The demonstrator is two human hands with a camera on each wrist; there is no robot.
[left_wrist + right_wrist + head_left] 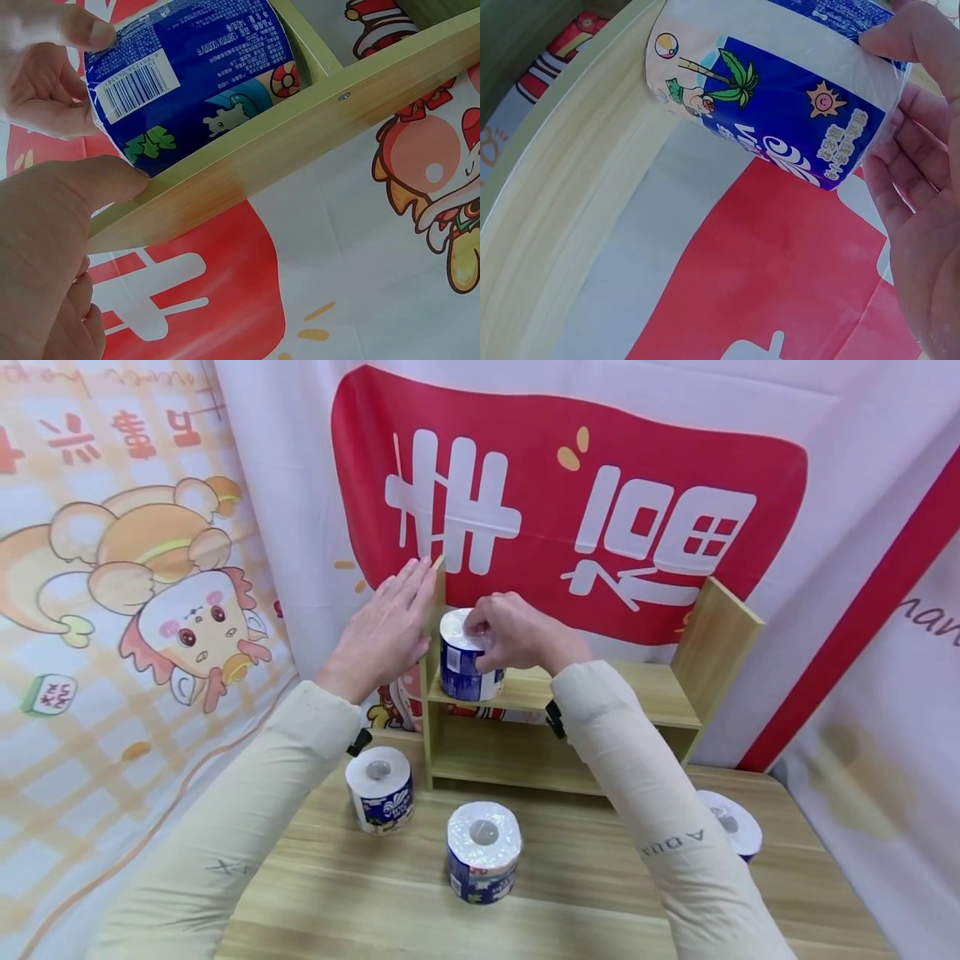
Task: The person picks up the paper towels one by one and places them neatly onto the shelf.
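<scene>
A toilet roll (461,672) in blue and white printed wrap stands upright on the upper board at the left end of a small wooden shelf (600,693). My right hand (521,631) grips the roll near its top, thumb and fingers on its wrap (780,97). The left hand (386,631) lies along the shelf's left side panel, fingers stretched out in the head view. In the left wrist view its thumb (97,184) laps over the panel's edge (225,172) beside the roll, with the other fingers on the outer side.
On the wooden table (390,910) stand more wrapped rolls: one at the left (381,789), one in front (483,852), and one at the right (731,827), partly behind the right sleeve. Printed cloth (285,485) hangs behind and at both sides.
</scene>
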